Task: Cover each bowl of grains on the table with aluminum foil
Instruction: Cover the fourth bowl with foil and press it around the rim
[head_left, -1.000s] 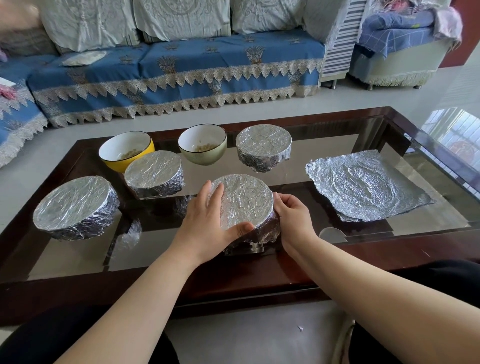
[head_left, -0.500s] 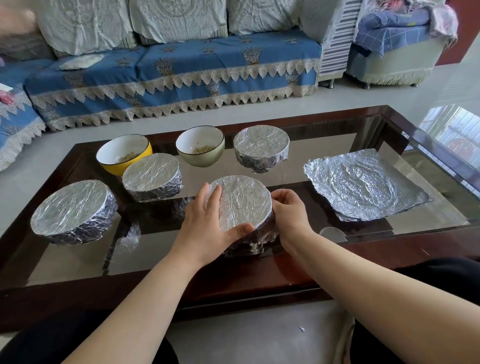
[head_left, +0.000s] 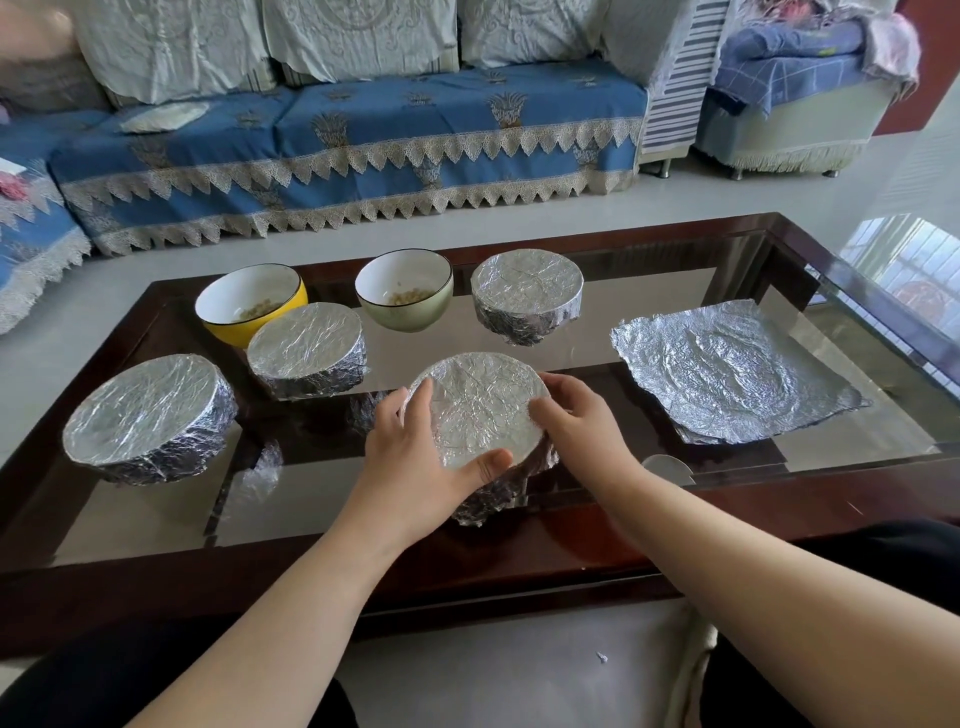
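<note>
no readable text, no labels, no brands, no numbers anywhere in view

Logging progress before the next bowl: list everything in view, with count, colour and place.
Foil-covered bowls: four, silver; far left, middle left, back right, and front centre between the hands.
Open yellow ceramic bowl: one, grains inside; back left.
Open pale green ceramic bowl: one, grains inside; back centre.
Loose crinkled aluminium foil sheet: one, silver; table's right side.
Dark wood glass-topped table: one.
Blue lace-trimmed sofa: one; behind the table.
Left hand: grips the front bowl's left rim.
Right hand: fingers curled on its right rim.
</note>
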